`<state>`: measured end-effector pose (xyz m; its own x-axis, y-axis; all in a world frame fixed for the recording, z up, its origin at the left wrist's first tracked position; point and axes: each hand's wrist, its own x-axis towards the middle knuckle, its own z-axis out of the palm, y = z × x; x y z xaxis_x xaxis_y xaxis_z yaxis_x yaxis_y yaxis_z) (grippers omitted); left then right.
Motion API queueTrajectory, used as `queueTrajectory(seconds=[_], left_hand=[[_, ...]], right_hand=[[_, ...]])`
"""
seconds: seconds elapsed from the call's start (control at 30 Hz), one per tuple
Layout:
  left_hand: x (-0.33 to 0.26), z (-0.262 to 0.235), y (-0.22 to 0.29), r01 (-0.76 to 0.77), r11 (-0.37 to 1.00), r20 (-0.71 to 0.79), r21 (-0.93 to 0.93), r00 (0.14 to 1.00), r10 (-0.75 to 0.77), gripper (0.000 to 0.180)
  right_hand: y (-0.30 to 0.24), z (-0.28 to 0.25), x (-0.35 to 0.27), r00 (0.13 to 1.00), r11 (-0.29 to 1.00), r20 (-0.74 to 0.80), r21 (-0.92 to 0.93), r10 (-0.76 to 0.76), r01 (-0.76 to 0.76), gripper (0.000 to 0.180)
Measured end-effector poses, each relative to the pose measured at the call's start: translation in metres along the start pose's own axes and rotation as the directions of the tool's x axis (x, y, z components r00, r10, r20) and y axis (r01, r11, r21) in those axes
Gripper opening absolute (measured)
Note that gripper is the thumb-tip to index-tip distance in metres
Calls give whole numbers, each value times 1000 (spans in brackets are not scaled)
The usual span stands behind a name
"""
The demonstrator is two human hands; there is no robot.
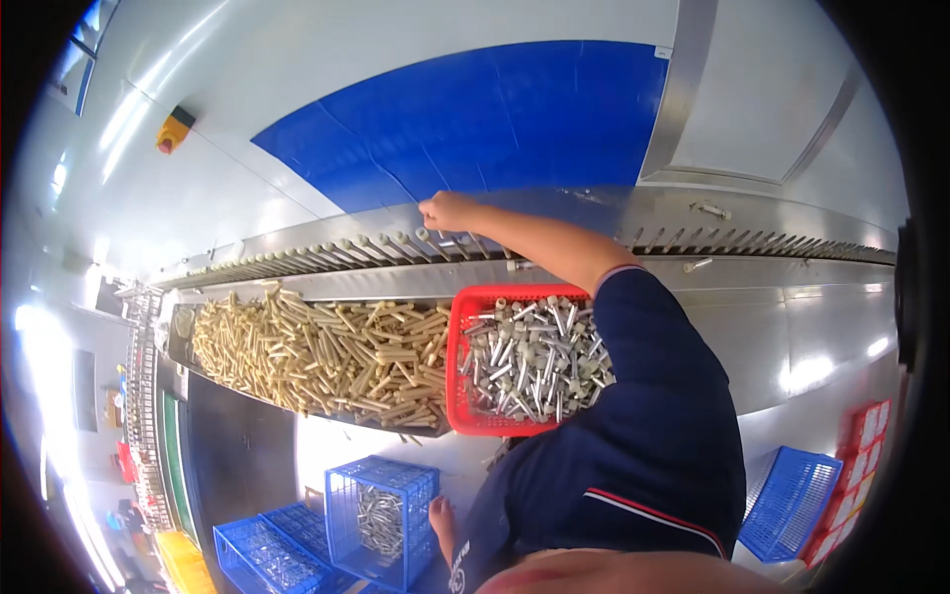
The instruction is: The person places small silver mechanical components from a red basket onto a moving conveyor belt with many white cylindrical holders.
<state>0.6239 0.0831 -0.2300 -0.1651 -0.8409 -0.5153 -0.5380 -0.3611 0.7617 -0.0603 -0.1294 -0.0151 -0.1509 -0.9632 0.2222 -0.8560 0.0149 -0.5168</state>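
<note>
Right hand, grip curled, hold unclear (left hand likewise), beside rods; red basket, five o'clock, presumably for easy reach.

Capped rods: pale, rounded tops noted on slim shafts; arranged in one close-spaced row from left to upper centre of frame, tops tilted toward upper left. Bare pins: slim, dark; same line continued at right, tops tilted toward upper right.
</note>
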Motion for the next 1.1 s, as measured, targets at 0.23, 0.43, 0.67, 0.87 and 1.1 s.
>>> queueTrajectory(seconds=[0.23,0.43,0.67,0.87,1.1], left_hand=[[-18,13,-104,58,998,-13,-18,998,-58,19],[-31,17,-130,153,983,-35,-103,987,-157,19],[-40,26,-142,163,963,-40,-213,984,-176,20],[-47,29,-148,181,982,12,-54,983,-181,20],[-15,38,-152,156,988,56,-22,986,-155,21]], right_hand=[[-20,-25,-71,941,939,23,-70,-337,338,49],[10,14,-28,989,984,-130,-170,-74,51,44],[23,-12,-57,973,989,-230,142,-4,38,27],[-56,-107,-93,979,923,-188,384,76,2,24],[-42,-31,-117,915,937,224,176,-336,301,59]])
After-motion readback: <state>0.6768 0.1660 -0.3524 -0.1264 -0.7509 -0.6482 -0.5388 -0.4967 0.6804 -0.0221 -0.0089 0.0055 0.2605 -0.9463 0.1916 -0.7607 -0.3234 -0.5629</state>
